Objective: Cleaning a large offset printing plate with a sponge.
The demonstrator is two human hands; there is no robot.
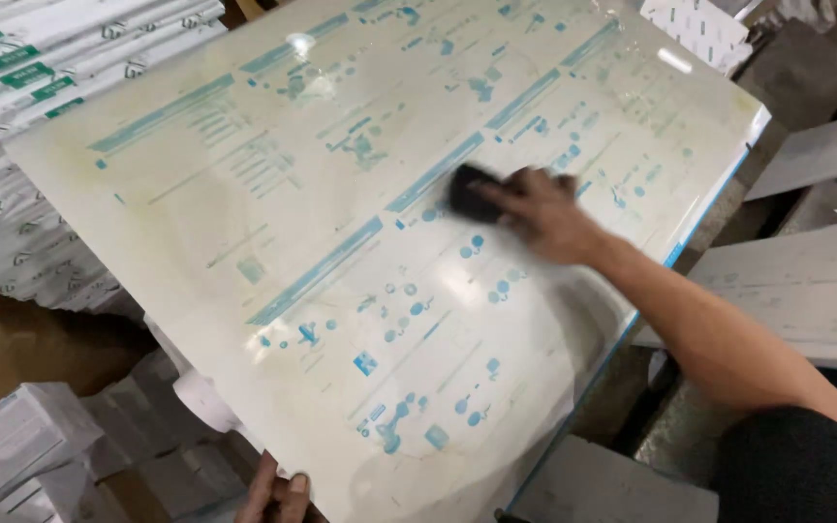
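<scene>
A large pale, glossy printing plate [244, 223] with blue printed lines and dots lies tilted across the view. My right hand [544, 213] presses a dark sponge [472, 192] flat onto the plate's middle right part. The surface around the sponge looks wet and shiny. At the bottom edge, my left hand [278, 494] grips the plate's near rim, with only the fingers and thumb showing.
Stacks of white printed sheets [41, 58] lie at the upper left. White boxes [21, 446] stand at the lower left beside a brown floor. Grey boards [806, 281] sit to the right, and a white patterned package [699, 29] lies beyond the plate's far corner.
</scene>
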